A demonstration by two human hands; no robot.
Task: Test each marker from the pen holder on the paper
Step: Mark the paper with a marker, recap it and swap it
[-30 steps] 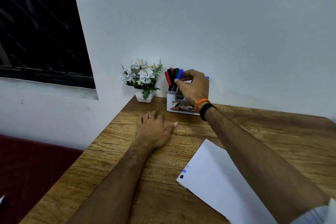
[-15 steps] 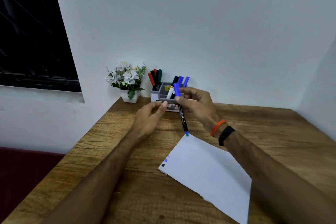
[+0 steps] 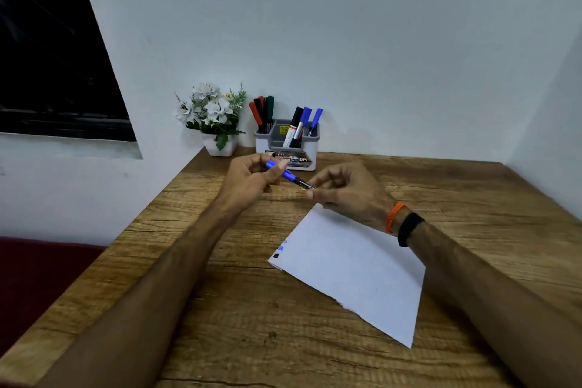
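Fingers of the left hand [image 3: 248, 181] pinch the blue cap end of a blue marker [image 3: 288, 175], while the right hand [image 3: 348, 190] grips its dark barrel end. Just below that two-handed hold lies the paper [image 3: 352, 268]; beyond it stands the pen holder [image 3: 285, 148].

A wooden table [image 3: 220, 340] with a heavy grain is seen filling the lower half of the frame, set against a pale wall [image 3: 378, 41]. At upper left, a dark window [image 3: 47, 57] is cut into that wall above a light sill. A small white pot [image 3: 220, 145] of white flowers [image 3: 211, 107] with green leaves is placed at the table's far edge, against the wall. A dark red surface [image 3: 34, 280] is visible at lower left, beside the table.
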